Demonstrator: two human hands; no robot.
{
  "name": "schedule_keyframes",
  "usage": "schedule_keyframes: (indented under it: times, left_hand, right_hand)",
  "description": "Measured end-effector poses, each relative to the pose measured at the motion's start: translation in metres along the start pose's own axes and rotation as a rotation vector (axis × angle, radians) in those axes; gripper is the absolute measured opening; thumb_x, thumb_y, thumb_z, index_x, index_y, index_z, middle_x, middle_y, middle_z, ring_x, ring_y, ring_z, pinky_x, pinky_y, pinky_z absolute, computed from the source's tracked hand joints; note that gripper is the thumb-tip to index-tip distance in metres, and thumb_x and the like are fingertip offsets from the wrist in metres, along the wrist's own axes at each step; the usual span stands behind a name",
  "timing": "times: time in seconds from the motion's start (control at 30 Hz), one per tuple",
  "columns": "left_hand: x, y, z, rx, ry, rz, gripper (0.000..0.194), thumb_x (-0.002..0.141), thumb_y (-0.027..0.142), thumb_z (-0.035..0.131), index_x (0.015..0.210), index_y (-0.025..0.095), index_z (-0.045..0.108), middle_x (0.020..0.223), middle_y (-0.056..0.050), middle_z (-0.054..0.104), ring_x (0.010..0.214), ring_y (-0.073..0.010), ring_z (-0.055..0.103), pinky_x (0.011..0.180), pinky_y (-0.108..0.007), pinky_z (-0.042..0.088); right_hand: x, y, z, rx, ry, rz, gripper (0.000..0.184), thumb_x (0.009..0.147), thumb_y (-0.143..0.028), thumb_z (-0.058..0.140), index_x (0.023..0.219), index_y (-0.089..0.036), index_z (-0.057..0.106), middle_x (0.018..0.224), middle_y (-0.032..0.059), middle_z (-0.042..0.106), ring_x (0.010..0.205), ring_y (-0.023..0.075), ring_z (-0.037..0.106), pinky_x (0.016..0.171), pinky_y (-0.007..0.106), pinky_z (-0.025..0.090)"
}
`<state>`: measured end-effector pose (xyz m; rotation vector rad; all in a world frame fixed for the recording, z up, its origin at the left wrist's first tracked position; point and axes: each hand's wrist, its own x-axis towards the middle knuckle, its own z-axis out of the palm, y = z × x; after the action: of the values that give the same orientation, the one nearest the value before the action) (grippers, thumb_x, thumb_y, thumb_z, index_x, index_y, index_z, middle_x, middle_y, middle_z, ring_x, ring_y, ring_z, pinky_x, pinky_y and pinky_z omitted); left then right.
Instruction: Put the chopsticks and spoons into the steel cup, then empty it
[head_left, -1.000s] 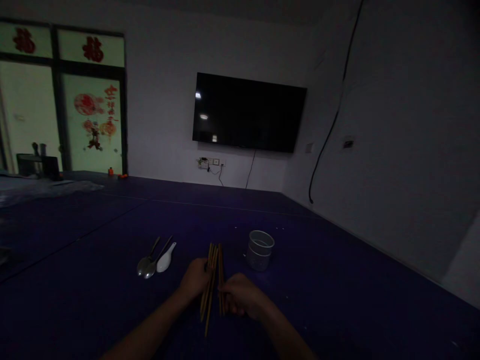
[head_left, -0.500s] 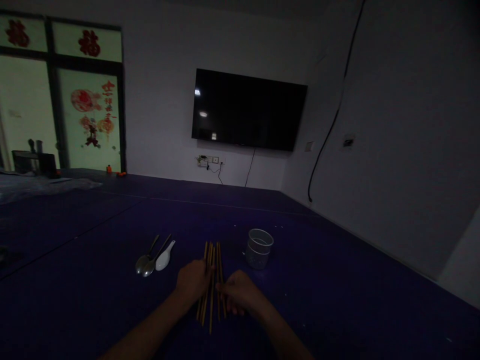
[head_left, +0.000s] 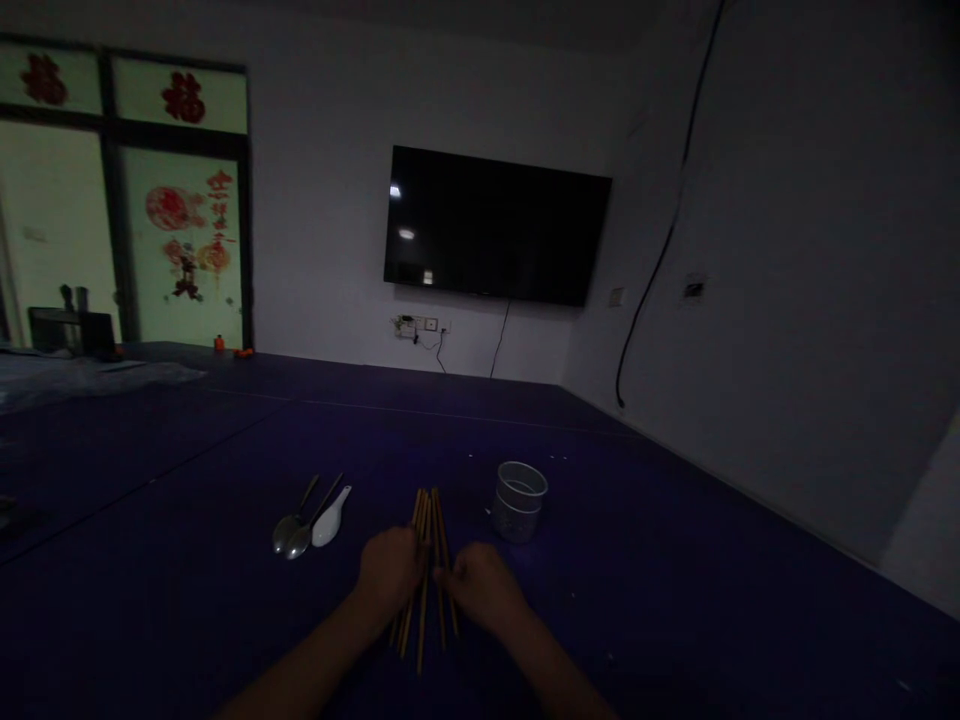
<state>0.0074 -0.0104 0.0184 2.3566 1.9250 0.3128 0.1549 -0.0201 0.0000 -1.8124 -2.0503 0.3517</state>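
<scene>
A loose bundle of several wooden chopsticks (head_left: 428, 510) lies between my two hands on the dark purple tabletop, far ends close together and near ends fanned out. From the left side, my left hand (head_left: 391, 568) is closed around part of the bundle, its thumb over the sticks. My right hand (head_left: 480, 585) grips chopsticks along the right edge, fingers curled and thumb pointing inward. Parts of the sticks are hidden under both hands. Beyond my right hand stands a grey metal cylindrical holder (head_left: 517, 502), upright, with small perforations low on its wall.
Left of my hands lie two metal spoons (head_left: 300, 540) and a white soup spoon (head_left: 328, 522). Clear plastic sheeting (head_left: 97, 383) and a dark box (head_left: 71, 330) sit at the far left. A television (head_left: 495, 225) hangs on the far wall.
My hands have drawn slightly closer round the chopsticks, and the sticks' far ends have come nearer together. The spoons and the metal holder stay in place.
</scene>
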Motion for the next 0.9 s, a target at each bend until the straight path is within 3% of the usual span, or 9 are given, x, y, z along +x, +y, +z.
schedule_keyframes:
  times: [0.27,0.57,0.73,0.9]
  left_hand:
    - [0.007,0.004,0.000,-0.025,-0.004,-0.032,0.036,0.091,0.029,0.035,0.100,0.012,0.065,0.095,-0.015,0.070,0.091,-0.0252,0.066,0.075,-0.032,0.049]
    - [0.002,-0.005,-0.001,-0.059,0.010,0.000,0.036,0.092,0.030,0.033,0.108,0.014,0.061,0.099,-0.014,0.069,0.092,-0.0239,0.066,0.076,-0.030,0.048]
    - [0.000,-0.005,-0.003,-0.081,-0.016,0.001,0.033,0.090,0.028,0.034,0.104,0.017,0.063,0.098,-0.012,0.070,0.091,-0.0238,0.066,0.076,-0.031,0.049]
    - [0.001,-0.005,-0.003,-0.081,-0.007,0.034,0.032,0.089,0.023,0.036,0.107,0.017,0.062,0.100,-0.013,0.069,0.090,-0.0251,0.067,0.075,-0.032,0.049]
  right_hand:
    - [-0.008,-0.008,-0.004,-0.130,0.039,-0.001,0.029,0.078,-0.045,0.062,0.068,-0.018,0.066,0.074,0.0064,0.068,0.072,0.0177,0.061,0.054,0.025,0.030]
    - [-0.006,-0.007,-0.005,0.008,0.094,0.001,0.022,0.079,-0.035,0.061,0.094,-0.021,0.069,0.089,0.0059,0.070,0.086,0.0196,0.063,0.067,0.025,0.038]
    - [-0.009,-0.013,-0.007,0.065,0.003,-0.089,0.020,0.081,-0.026,0.056,0.095,-0.022,0.070,0.081,0.0043,0.071,0.074,0.0178,0.064,0.062,0.024,0.038]
    - [-0.009,-0.016,-0.005,0.099,0.012,-0.122,0.026,0.081,-0.015,0.048,0.094,-0.020,0.070,0.080,0.0046,0.071,0.068,0.0152,0.063,0.058,0.022,0.036]
